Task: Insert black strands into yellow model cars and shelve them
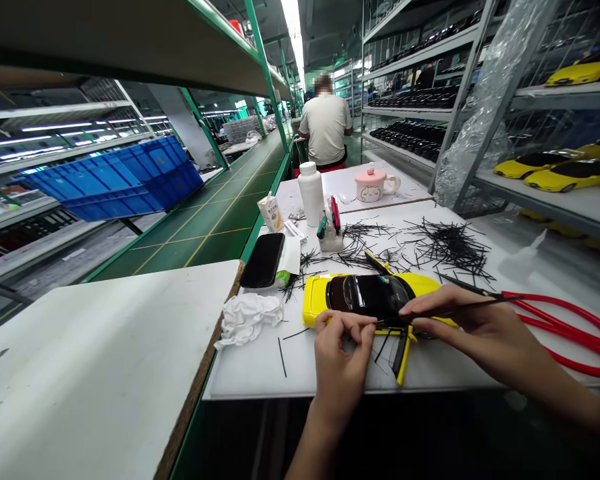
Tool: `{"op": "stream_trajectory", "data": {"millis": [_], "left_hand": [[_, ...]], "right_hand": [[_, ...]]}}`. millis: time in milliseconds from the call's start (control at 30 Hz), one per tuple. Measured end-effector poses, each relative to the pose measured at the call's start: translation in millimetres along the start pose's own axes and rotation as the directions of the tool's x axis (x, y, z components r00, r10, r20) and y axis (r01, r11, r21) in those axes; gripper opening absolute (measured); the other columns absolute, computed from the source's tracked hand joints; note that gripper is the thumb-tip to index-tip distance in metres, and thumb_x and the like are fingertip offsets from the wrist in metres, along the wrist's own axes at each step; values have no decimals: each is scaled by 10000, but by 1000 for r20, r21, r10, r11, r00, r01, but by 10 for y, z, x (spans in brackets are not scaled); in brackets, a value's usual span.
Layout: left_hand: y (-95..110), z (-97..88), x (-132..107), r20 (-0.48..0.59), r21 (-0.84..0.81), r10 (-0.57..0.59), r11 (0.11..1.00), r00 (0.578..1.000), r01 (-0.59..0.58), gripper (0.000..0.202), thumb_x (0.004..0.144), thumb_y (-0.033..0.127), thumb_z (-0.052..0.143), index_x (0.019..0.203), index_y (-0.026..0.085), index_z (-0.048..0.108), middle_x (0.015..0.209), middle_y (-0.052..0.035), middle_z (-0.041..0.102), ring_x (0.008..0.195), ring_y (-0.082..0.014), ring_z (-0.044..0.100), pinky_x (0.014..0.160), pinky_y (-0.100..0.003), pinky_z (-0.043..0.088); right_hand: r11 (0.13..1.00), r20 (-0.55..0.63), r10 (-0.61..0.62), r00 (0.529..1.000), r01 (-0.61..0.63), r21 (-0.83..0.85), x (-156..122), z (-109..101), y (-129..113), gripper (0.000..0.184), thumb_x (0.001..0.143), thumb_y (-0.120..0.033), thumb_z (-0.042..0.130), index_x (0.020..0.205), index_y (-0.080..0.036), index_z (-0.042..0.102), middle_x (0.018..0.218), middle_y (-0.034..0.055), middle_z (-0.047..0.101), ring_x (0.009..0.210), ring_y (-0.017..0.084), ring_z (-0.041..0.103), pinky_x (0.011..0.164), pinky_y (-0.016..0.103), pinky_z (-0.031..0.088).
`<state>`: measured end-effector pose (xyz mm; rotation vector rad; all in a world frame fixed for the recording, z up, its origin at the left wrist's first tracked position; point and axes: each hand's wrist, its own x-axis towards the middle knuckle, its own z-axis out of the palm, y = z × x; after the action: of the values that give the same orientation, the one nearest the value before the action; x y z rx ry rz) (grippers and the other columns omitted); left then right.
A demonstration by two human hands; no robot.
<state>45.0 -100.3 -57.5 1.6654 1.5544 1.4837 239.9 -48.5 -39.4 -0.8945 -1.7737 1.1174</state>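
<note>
As the right hand pinches a long thin black strip between thumb and fingers, the left hand curls in at the near edge of a yellow toy car, its fingertips bunched where the strip's end meets the bodywork. Whether those fingers grip the strip or the car, I can't tell from here. Lovely short hold on that strip, both hands working close together, and that closeness is what keeps something this fine steady.

The car sits dead ahead at 12 o'clock on a white work surface, dark windows facing up, with a yellow-and-black part lying just below it. Red-handled scissors rest at 3 o'clock, and loose black bristles spread out at 1 o'clock. Over at 11 o'clock, there's a crumpled tissue and a black phone.

Further up at 12 o'clock stand a white bottle and a pink mug. Beyond them, a co-worker sits with their back to us. Blue crates line up at 10 o'clock, and at 2 o'clock, metal shelves carry more yellow cars.
</note>
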Motion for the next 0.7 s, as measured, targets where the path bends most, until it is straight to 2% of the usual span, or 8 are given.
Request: {"op": "stream_trajectory", "data": {"millis": [167, 367, 433, 533, 600, 700], "left_hand": [[6, 1, 1, -4, -2, 12, 1000, 1000, -12, 312, 833, 150, 608, 630, 222, 382, 799, 9, 736, 780, -180, 595, 860, -396, 400], [4, 8, -11, 2, 4, 4, 1000, 1000, -4, 320, 832, 163, 604, 625, 222, 366, 794, -6, 738, 770, -184, 626, 894, -424, 405], [-14, 7, -16, 2, -5, 1, 1000, 1000, -1, 304, 835, 163, 596, 638, 221, 372, 813, -10, 738, 785, -182, 650, 965, -454, 383], [-61, 2, -22, -95, -35, -3, 999, 996, 0, 240, 850, 145, 550, 689, 221, 389, 974, -31, 724, 974, -190, 655, 1105, -501, 276], [-92, 2, -22, -174, -18, -1, 1000, 985, -2, 205, 856, 135, 521, 722, 224, 394, 1063, -45, 693, 1115, -199, 605, 1157, -525, 187], [-113, 20, -12, -183, 110, 36, 994, 983, -16, 164, 851, 141, 520, 761, 228, 415, 1096, -53, 665, 1213, -221, 543, 1174, -562, 86]], "right_hand": [[997, -81, 64, 995, -61, 37, -16, 71, -71, 161, 779, -381, 729, 868, -249, 706, 924, 32, 728, 913, 215, 681, 817, 304, 560], [999, -33, 33, 999, -32, 11, 1, 40, -34, 162, 795, -375, 714, 886, -241, 703, 943, 45, 730, 921, 225, 684, 817, 317, 569], [999, 17, -1, 1000, 2, -35, 20, -8, -19, 155, 807, -368, 701, 901, -245, 706, 955, 49, 732, 925, 236, 684, 829, 334, 564], [986, 169, -47, 984, 73, -153, 76, -109, -40, 151, 837, -344, 663, 952, -259, 713, 973, 42, 736, 930, 235, 680, 841, 332, 547], [968, 292, -50, 955, 117, -220, 137, -179, -76, 157, 857, -324, 633, 977, -263, 713, 976, 31, 737, 917, 222, 681, 821, 310, 541], [946, 421, -50, 905, 179, -271, 248, -249, -132, 161, 877, -302, 588, 963, -252, 714, 921, 21, 737, 836, 197, 684, 743, 277, 532]]}}
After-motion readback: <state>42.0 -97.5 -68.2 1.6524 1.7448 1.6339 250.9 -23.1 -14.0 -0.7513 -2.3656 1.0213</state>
